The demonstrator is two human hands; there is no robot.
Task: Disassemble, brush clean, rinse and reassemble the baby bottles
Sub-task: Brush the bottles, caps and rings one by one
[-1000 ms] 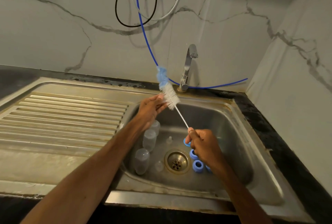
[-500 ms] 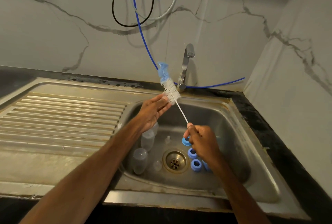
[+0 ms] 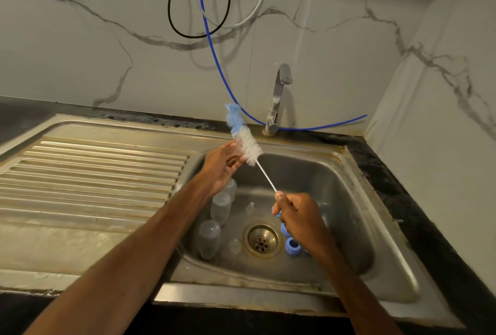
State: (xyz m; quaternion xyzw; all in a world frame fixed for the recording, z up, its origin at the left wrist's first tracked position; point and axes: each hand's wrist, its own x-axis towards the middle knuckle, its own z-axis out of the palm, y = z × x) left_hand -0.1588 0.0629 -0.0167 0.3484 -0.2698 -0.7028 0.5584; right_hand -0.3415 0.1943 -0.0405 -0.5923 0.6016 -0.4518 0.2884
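Marble-veined wall panels close off the back and right of a dark bench (image 3: pixel 418 200), and a steel sink (image 3: pixel 357 200) with a ribbed drainboard (image 3: pixel 88 173) is set into it. A tap (image 3: pixel 277 98) stands at the sink's back edge, and black, white and blue hoses hang down the wall behind it.

Over the basin, both hands are on the bottle brush (image 3: pixel 245 141). The right hand (image 3: pixel 298 216) has its grip clamped tight around the lower end of the thin white stem, fist curled, thumb on top. The stem runs up and to the left from that fist, so the bristle head sits well above the grip, towards the sink's back edge. The left hand (image 3: pixel 222 165) is up there: fingers loosely spread, their tips touching the white bristles from the left, not wrapped around them. The blue tuft at the brush's tip pokes out beyond those fingers.

Down in the basin, three clear bottles (image 3: pixel 220 208) lie along the left wall, partly under the left forearm. Two small clear teats (image 3: pixel 235 246) sit near the brass drain (image 3: pixel 261 239). Blue screw rings (image 3: pixel 293 246) cluster just right of the drain, directly below the right hand, which hides some of them.
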